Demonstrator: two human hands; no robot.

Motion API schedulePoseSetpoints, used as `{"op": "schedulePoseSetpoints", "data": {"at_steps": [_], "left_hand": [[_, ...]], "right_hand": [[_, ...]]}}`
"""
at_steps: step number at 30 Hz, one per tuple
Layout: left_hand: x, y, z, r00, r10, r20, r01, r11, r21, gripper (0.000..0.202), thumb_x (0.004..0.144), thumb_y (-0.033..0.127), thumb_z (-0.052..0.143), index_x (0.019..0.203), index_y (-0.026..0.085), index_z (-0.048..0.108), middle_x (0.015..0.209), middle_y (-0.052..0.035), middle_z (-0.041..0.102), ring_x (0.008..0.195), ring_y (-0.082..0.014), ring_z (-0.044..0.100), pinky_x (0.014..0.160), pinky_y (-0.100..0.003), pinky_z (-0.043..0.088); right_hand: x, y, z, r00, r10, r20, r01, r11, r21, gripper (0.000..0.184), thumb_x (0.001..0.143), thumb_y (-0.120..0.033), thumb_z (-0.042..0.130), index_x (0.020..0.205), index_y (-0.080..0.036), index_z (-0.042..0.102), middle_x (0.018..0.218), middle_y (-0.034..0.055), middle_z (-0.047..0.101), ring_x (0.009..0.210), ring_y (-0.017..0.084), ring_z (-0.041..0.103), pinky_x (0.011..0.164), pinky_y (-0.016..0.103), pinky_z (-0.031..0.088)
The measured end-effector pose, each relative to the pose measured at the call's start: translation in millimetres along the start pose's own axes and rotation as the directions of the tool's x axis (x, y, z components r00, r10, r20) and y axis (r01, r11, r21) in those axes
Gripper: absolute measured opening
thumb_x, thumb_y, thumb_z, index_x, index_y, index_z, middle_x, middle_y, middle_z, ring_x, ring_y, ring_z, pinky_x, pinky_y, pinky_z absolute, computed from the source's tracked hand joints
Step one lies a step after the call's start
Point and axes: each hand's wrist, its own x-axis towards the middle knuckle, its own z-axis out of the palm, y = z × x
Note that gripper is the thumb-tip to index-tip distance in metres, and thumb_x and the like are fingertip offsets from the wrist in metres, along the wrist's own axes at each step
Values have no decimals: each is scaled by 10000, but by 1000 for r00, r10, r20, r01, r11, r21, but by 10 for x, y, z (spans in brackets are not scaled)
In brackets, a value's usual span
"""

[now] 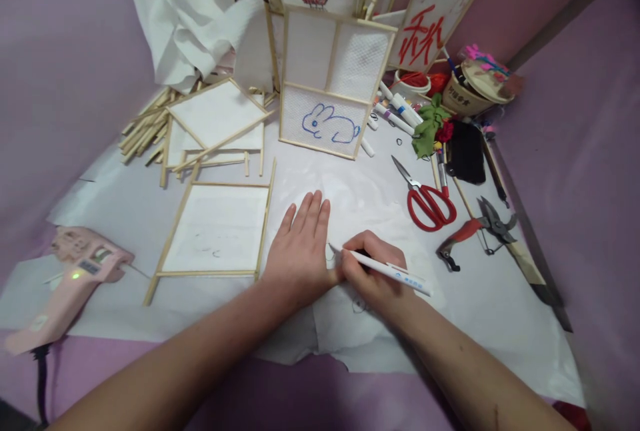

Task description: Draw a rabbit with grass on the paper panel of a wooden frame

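Observation:
My right hand (pixel 374 269) grips a white pen (pixel 393 272), its tip over a sheet of white paper (pixel 345 337). A few thin drawn lines show on that paper, partly covered by my hands. Palm down and fingers stretched out, my left hand (pixel 300 244) lies flat on the sheet, just left of the pen tip. Beside it on the left is a wooden stick frame (pixel 217 275) backed with white paper bearing faint pencil-like marks. Behind my hands a paper-covered panel (pixel 325 84) stands upright, with a blue rabbit outline in its lower section.
A pink glue gun (pixel 75 284) lies far left, its light green. Wooden sticks (pixel 145 127) and more frames (pixel 220 111) are stacked behind. On the right are red-handled scissors (pixel 427 204), pruning shears (pixel 480 227), markers (pixel 400 114), a black phone-like object (pixel 466 153) and tubs (pixel 467 87).

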Motion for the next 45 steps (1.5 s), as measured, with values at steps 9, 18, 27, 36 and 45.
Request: {"op": "schedulePoseSetpoints", "data": {"at_steps": [9,18,27,36,45], "left_hand": [[13,1,-16,999,-6,32,6,1000,-1,881,821,384,526,1556,5,223,1663,-222,195,1562,-319,159,1266,-514,157],[24,12,-23,999,-18,41,18,1000,-12,936,817,486,553,1554,7,230,1664,-220,182,1564,-321,145,1270,-517,149],[10,5,-10,1000,-6,4,6,999,-33,920,841,517,549,1550,21,234,1658,-229,201,1561,-326,161,1261,-523,158],[21,10,-24,999,-15,35,16,999,-28,919,832,490,543,1548,11,223,1663,-223,188,1563,-325,149,1268,-524,149],[19,15,-37,999,-17,37,18,999,-31,906,831,471,539,1548,12,231,1663,-222,188,1562,-323,154,1268,-525,152]], "right_hand": [[-11,22,0,1000,-2,-18,2,1000,-21,109,874,-198,573,767,-217,583,628,-36,627,541,105,583,546,226,446],[-43,35,-1,996,77,-54,-78,997,-5,95,874,-183,566,786,-219,572,616,-46,614,543,107,570,561,231,448],[-34,25,-2,994,92,-62,-92,996,6,120,884,-202,557,766,-225,555,613,-47,614,545,114,572,569,245,455],[-43,45,-7,996,66,-55,-66,998,-1,120,855,-180,570,745,-222,548,599,-54,584,523,102,530,546,235,423],[-49,18,-26,997,64,-37,-64,998,11,127,847,-170,572,734,-220,543,601,-53,581,528,101,532,546,231,415]]}}
